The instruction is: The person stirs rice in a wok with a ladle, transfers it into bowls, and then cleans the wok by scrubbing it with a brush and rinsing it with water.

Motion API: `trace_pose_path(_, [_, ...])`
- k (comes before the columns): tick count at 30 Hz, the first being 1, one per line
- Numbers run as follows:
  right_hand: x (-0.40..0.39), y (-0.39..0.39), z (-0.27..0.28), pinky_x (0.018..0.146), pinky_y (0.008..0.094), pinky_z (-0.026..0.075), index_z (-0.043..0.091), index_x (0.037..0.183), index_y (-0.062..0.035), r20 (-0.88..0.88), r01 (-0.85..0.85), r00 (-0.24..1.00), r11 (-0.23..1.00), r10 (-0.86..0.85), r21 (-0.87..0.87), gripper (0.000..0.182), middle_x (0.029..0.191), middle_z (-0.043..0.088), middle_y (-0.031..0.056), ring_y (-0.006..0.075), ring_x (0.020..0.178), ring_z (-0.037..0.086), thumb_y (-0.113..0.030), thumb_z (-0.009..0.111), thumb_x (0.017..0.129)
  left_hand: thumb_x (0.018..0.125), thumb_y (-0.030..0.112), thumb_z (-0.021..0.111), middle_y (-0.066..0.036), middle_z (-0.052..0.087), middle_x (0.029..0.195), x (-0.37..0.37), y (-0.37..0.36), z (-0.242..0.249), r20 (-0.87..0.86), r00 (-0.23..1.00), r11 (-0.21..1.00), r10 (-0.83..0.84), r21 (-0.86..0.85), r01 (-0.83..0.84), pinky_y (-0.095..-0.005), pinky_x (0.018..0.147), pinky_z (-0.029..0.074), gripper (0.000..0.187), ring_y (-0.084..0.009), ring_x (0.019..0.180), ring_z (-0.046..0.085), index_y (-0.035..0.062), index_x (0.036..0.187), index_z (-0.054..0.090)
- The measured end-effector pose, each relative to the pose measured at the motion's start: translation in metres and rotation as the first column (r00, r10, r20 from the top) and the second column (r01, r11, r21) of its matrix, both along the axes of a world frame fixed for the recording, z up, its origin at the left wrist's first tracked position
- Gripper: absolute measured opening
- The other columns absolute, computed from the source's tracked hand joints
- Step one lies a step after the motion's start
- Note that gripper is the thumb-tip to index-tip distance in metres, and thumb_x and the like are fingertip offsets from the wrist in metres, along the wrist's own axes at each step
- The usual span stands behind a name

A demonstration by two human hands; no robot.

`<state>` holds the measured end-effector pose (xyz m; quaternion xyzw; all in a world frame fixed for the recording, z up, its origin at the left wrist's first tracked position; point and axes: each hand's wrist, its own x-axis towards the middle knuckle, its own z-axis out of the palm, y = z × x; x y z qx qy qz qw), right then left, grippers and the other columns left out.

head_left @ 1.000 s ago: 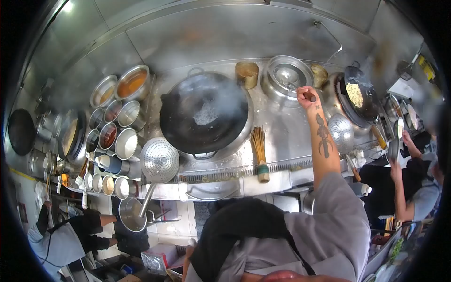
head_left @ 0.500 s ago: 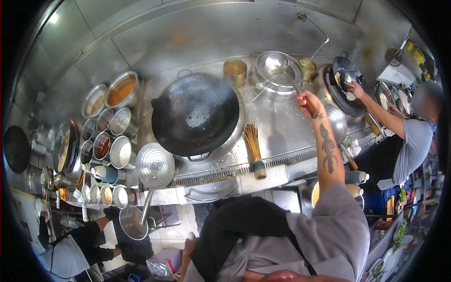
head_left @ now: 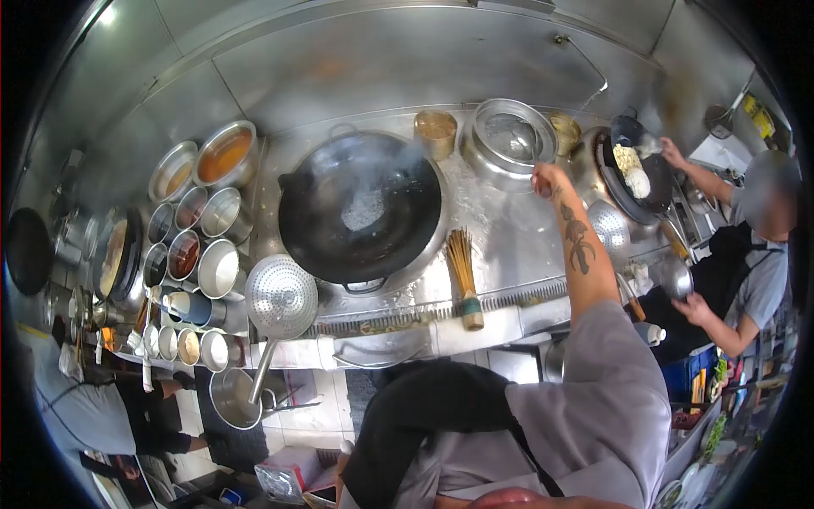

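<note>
My right hand (head_left: 549, 180) is closed around the handle of a metal ladle (head_left: 524, 137). The ladle's bowl sits inside the round steel pot (head_left: 477, 159) at the back of the range, and its handle is mostly hidden by my fist. Left of it, a large black wok (head_left: 314, 242) steams with a little bubbling liquid in its middle. My left hand (head_left: 345, 450) is low beside my apron, only partly visible, its fingers not clear. A bamboo brush (head_left: 464, 276) lies between the wok and my right arm.
A perforated skimmer (head_left: 281, 297) rests by the wok, above a steel pot (head_left: 222, 399). Seasoning containers (head_left: 222, 271) crowd the left. At right, a co-worker (head_left: 755, 263) holds a bowl near another wok (head_left: 653, 199) with rice and egg. Another person (head_left: 102, 416) is lower left.
My right hand has moved slightly left and down, and the ladle's bowl has gone from above the pot to inside it. The co-worker has drawn back, holding a metal bowl.
</note>
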<state>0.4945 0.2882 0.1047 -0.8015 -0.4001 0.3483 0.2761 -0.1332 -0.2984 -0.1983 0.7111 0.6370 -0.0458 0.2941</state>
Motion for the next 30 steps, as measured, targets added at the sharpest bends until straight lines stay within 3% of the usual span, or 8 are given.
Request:
trace_pose_path(1, [0.011, 0.011, -0.002, 0.042, 0.0318, 0.043, 0.051, 0.060, 0.0015, -0.779, 0.294, 0.588, 0.955, -0.219, -0.046, 0.014, 0.055, 0.052, 0.0085, 0.0207, 0.044, 0.052, -0.006, 0.054, 0.072, 0.086, 0.028, 0.056, -0.018, 0.061, 0.078, 0.001, -0.002, 0.003, -0.007, 1.000, 1.000, 0.005, -0.004, -0.005, -0.0483, 0.059, 0.049, 0.018, -0.0398, 0.068, 0.062, 0.0143, 0.094, 0.066])
trace_pose_path(2, [0.012, 0.018, 0.001, 0.042, 0.0314, 0.042, 0.048, 0.056, -0.0006, -0.934, 0.416, -0.305, 0.856, -0.188, -0.308, 0.017, 0.052, 0.049, 0.0074, 0.0207, 0.044, 0.051, -0.005, 0.053, 0.072, 0.086, 0.028, 0.056, -0.018, 0.061, 0.078, 0.001, -0.004, 0.003, -0.013, 1.000, 1.000, 0.011, -0.008, -0.011, -0.0483, 0.059, 0.049, 0.018, -0.0398, 0.068, 0.062, 0.0143, 0.094, 0.066])
trace_pose_path(9, [-0.016, 0.097, 0.058, 0.042, 0.0260, 0.033, 0.042, 0.061, -0.0082, -0.998, 0.428, -0.050, 0.904, 0.037, 0.012, 0.019, 0.058, 0.050, 0.0051, 0.0164, 0.049, 0.053, -0.004, 0.053, 0.076, 0.086, 0.028, 0.056, -0.018, 0.062, 0.079, 0.013, -0.003, 0.008, -0.052, 0.998, 0.999, 0.032, -0.023, -0.034, -0.0484, 0.060, 0.049, 0.019, -0.0399, 0.069, 0.062, 0.0143, 0.095, 0.066])
trace_pose_path(11, [-0.017, 0.119, 0.080, 0.040, 0.0307, 0.035, 0.045, 0.056, -0.0070, -0.927, 0.108, 0.359, 0.981, 0.110, 0.159, 0.024, 0.053, 0.050, 0.0055, 0.0196, 0.045, 0.051, -0.009, 0.049, 0.080, 0.086, 0.029, 0.056, -0.018, 0.062, 0.080, 0.015, -0.004, 0.003, -0.058, 0.998, 0.999, 0.029, -0.024, -0.031, -0.0484, 0.060, 0.049, 0.020, -0.0399, 0.069, 0.062, 0.0143, 0.095, 0.066])
trace_pose_path(12, [-0.021, 0.116, 0.091, 0.040, 0.0307, 0.035, 0.045, 0.056, -0.0070, -0.925, 0.103, 0.361, 0.981, 0.116, 0.163, 0.024, 0.053, 0.050, 0.0055, 0.0196, 0.045, 0.051, -0.009, 0.049, 0.080, 0.086, 0.029, 0.056, -0.018, 0.062, 0.080, 0.018, -0.002, 0.003, -0.061, 0.998, 0.999, 0.029, -0.024, -0.031, -0.0484, 0.060, 0.049, 0.020, -0.0399, 0.069, 0.062, 0.0143, 0.095, 0.066])
trace_pose_path(14, [-0.037, 0.101, 0.116, 0.041, 0.0308, 0.038, 0.051, 0.060, -0.0051, -0.530, -0.011, 0.830, 0.954, 0.175, 0.299, 0.022, 0.057, 0.054, 0.0069, 0.0194, 0.043, 0.051, -0.012, 0.052, 0.081, 0.086, 0.029, 0.056, -0.018, 0.062, 0.080, 0.018, -0.003, -0.004, -0.068, 0.997, 0.999, 0.030, -0.024, -0.032, -0.0484, 0.060, 0.049, 0.020, -0.0399, 0.069, 0.062, 0.0144, 0.095, 0.066])
trace_pose_path(26, [0.017, 0.040, 0.025, 0.043, 0.0373, 0.042, 0.059, 0.059, 0.0040, 0.261, -0.098, 0.965, 0.961, 0.029, 0.258, 0.024, 0.054, 0.059, 0.0136, 0.0226, 0.044, 0.055, -0.014, 0.056, 0.074, 0.085, 0.030, 0.056, -0.018, 0.063, 0.082, 0.000, 0.006, -0.005, -0.119, 0.989, 0.994, -0.082, -0.076, 0.074, -0.0484, 0.061, 0.049, 0.022, -0.0400, 0.070, 0.063, 0.0144, 0.097, 0.066])
trace_pose_path(30, [0.018, 0.017, -0.004, 0.043, 0.0352, 0.039, 0.058, 0.059, -0.0021, 0.087, -0.003, 0.996, 0.998, -0.003, 0.070, 0.018, 0.052, 0.057, 0.0101, 0.0213, 0.044, 0.053, -0.011, 0.057, 0.074, 0.085, 0.030, 0.056, -0.018, 0.063, 0.083, -0.004, 0.007, -0.004, -0.142, 0.983, 0.989, -0.120, -0.102, 0.106, -0.0485, 0.062, 0.049, 0.022, -0.0400, 0.071, 0.063, 0.0144, 0.097, 0.066])
